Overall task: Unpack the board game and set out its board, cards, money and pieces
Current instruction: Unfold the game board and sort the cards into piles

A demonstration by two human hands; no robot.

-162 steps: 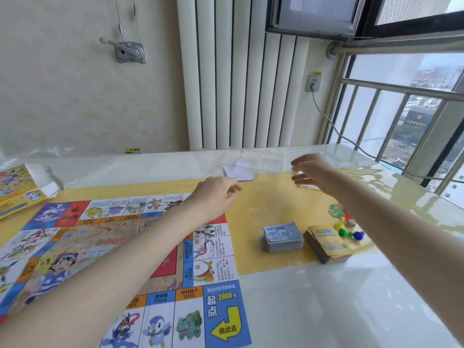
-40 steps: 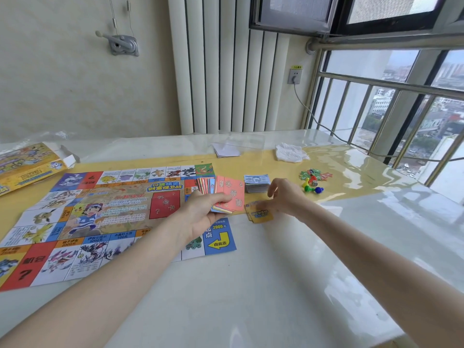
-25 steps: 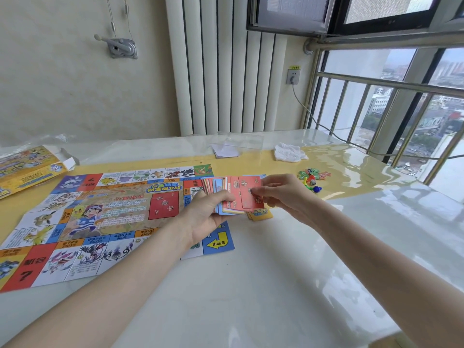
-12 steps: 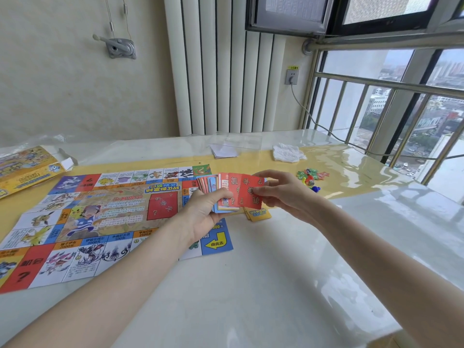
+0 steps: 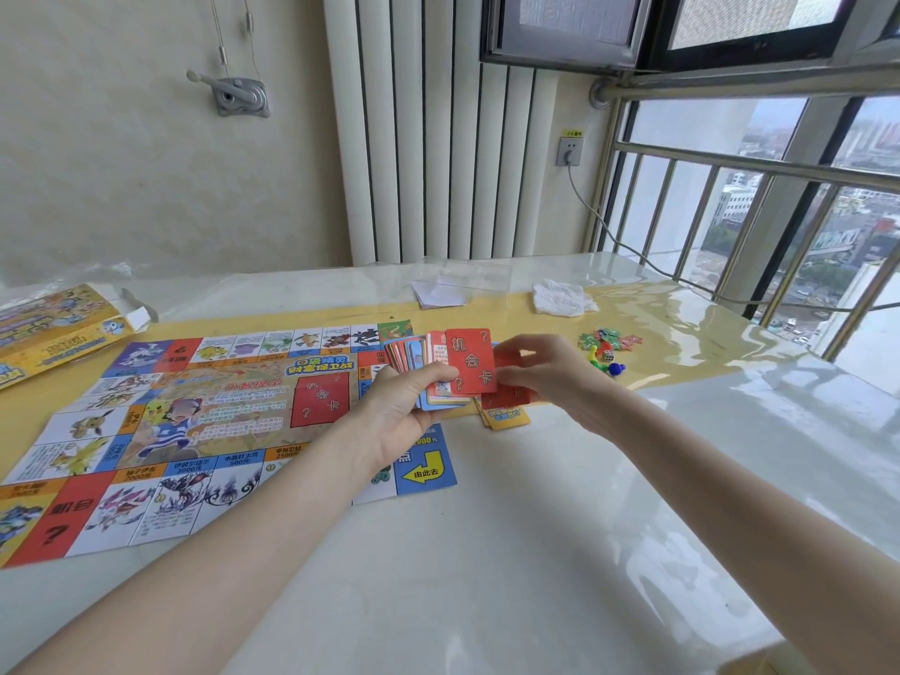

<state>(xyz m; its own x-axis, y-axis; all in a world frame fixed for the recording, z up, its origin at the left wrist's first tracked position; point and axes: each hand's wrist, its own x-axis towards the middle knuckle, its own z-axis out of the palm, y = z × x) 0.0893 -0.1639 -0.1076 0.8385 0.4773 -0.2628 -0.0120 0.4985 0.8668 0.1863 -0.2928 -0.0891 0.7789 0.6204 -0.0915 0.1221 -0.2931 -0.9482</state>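
The colourful game board [image 5: 146,431] lies unfolded on the left of the table. My left hand [image 5: 404,411] grips a fan of red and blue cards [image 5: 428,362] above the board's right edge. My right hand [image 5: 545,372] pinches red cards [image 5: 509,394] at the fan's right side. The front red card [image 5: 470,360] shows white characters and question marks. A small pile of yellow-backed cards [image 5: 506,419] lies on the table under my hands. Coloured pawns and a die [image 5: 606,360] sit to the right. The money stack is hidden behind the cards.
The yellow game box [image 5: 53,328] lies at the far left. A clear plastic bag with paper [image 5: 443,289] and a crumpled white cloth [image 5: 560,297] sit at the back. A cable runs from the wall socket [image 5: 570,151] along the window railing. The glossy table edge is at right.
Since the earliest frame both hands came back from the far bag and took up the cards. In the last second my right hand drew red cards out of the fan's right side.
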